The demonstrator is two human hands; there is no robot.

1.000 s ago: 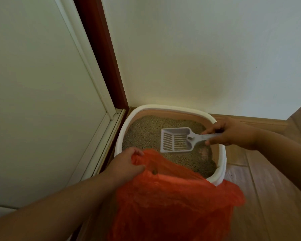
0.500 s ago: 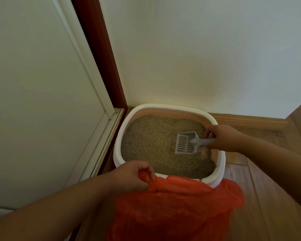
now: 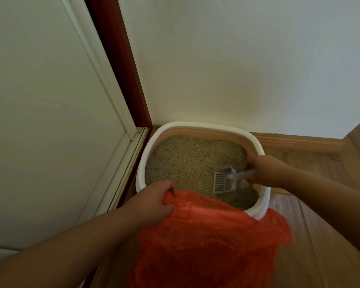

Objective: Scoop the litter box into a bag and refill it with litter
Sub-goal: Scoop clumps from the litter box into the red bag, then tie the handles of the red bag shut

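A white-rimmed litter box [image 3: 195, 126] stands in the room's corner, filled with tan litter [image 3: 187, 161]. My right hand [image 3: 266, 170] grips the handle of a grey slotted scoop [image 3: 223, 180], whose blade tilts down into the litter at the box's near right side. My left hand [image 3: 154, 201] holds the rim of a red plastic bag [image 3: 206, 242] just in front of the box. The bag hangs down and covers the box's near edge.
A white door panel [image 3: 46, 121] with a dark red frame [image 3: 121, 61] runs along the left. A white wall [image 3: 237, 59] and a wooden skirting board [image 3: 299, 142] back the box. Wooden floor [image 3: 330, 235] lies to the right.
The scoop has gone from hovering level over the box to tilted down into the litter at the right. My left hand and the bag dropped lower, toward me.
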